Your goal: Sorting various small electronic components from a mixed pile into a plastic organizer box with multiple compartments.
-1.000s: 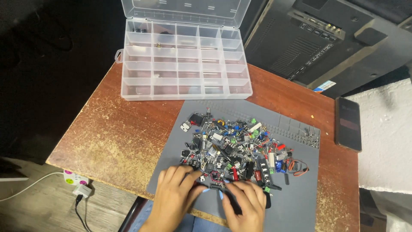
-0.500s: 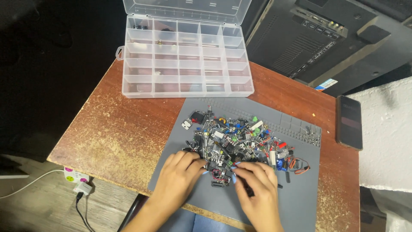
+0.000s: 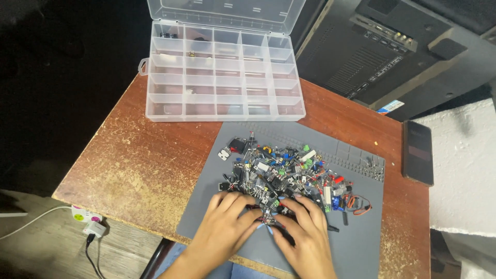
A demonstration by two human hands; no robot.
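A heap of small electronic parts lies on a grey work mat on a worn red-brown table. My left hand and my right hand rest flat on the near edge of the heap, fingers spread, fingertips touching the parts. Neither hand grips anything that I can see. A clear plastic compartment box stands open behind the mat, most cells bare.
A dark phone lies at the table's right edge. A large black device stands behind on the right. A white power strip and cable lie on the floor at left. White cloth lies at right.
Both hands have slid forward from the mat's near edge up into the heap, drawing closer together.
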